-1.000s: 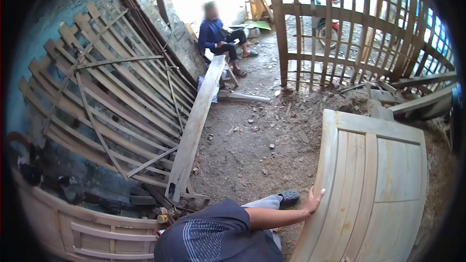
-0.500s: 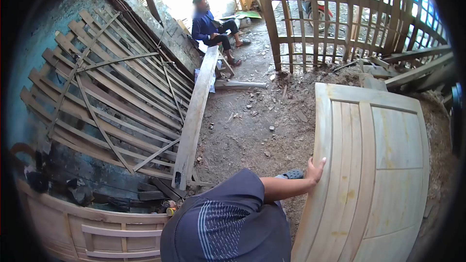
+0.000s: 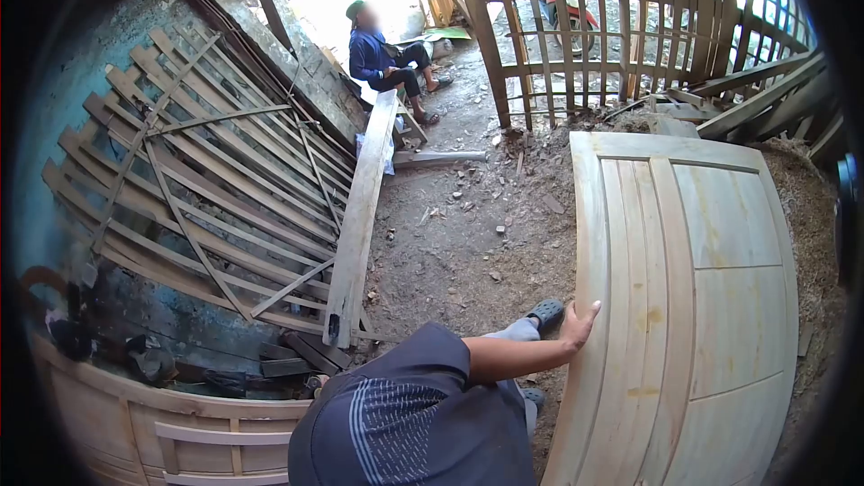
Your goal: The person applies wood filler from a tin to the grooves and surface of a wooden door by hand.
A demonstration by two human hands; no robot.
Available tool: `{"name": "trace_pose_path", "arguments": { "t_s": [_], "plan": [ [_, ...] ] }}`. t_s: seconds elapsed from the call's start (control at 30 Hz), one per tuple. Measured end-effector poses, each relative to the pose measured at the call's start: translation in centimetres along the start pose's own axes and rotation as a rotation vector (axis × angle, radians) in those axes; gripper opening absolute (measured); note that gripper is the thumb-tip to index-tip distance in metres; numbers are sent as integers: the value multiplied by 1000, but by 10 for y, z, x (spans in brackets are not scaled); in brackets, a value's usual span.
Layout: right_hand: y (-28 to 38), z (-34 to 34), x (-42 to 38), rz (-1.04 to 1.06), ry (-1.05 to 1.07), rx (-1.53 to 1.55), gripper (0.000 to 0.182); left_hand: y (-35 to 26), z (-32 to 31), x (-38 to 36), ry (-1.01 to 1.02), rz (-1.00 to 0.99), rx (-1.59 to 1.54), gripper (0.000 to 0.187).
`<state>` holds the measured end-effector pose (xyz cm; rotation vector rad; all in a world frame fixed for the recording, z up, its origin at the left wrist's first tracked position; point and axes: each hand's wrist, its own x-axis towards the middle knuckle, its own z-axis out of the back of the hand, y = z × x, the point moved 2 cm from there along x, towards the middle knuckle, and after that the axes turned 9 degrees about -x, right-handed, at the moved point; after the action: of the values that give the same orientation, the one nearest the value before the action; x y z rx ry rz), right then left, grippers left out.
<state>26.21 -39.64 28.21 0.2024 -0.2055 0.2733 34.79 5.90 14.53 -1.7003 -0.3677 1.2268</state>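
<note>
A pale wooden door (image 3: 679,288) with raised frames and grooved panels lies at the right, its long side running toward me. My left hand (image 3: 576,328) holds the near-left edge of this door, thumb up along the face and the other fingers partly hidden at the edge. The arm reaches across from a dark sleeve with a striped print. Beside that hand, a grey clog (image 3: 545,311) shows on one foot. My right hand is out of sight.
Leaning against the left wall is a slatted wooden frame (image 3: 207,171). A long plank bench (image 3: 358,225) stands beside it. Another person (image 3: 382,58) sits at its far end. A slatted fence (image 3: 612,27) closes the back right. More paneled woodwork (image 3: 99,414) lies at lower left.
The door's far end sits slightly higher and more to the left in view. My left hand stays on its edge, a little lower in the picture. More of the clogs shows.
</note>
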Motion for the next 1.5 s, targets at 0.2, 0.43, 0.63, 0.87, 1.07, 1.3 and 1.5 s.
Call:
{"name": "trace_pose_path", "arguments": {
  "t_s": [0.2,0.43,0.63,0.87,1.07,1.3,1.5],
  "plan": [
    [26,-14,38,-78,-10,146,14,-5,-5,35,3,-5,-46,97],
    [-61,-111,-2,-146,165,-13,25,-58,-3,151,57,-212,-285,64],
    [105,-116,200,-104,49,124,18,-138,-11,221,296,-48,-345,52],
    [253,-236,432,-44,18,234,9,-148,-30,254,185,-56,-205,62],
    [329,-285,547,-44,64,233,10,-163,-38,238,170,4,-193,69],
    [364,-297,578,-69,50,175,11,-162,-34,233,175,0,-238,73],
    [363,-295,580,-24,112,192,11,-162,-27,233,173,60,-248,75]
  ]
}}
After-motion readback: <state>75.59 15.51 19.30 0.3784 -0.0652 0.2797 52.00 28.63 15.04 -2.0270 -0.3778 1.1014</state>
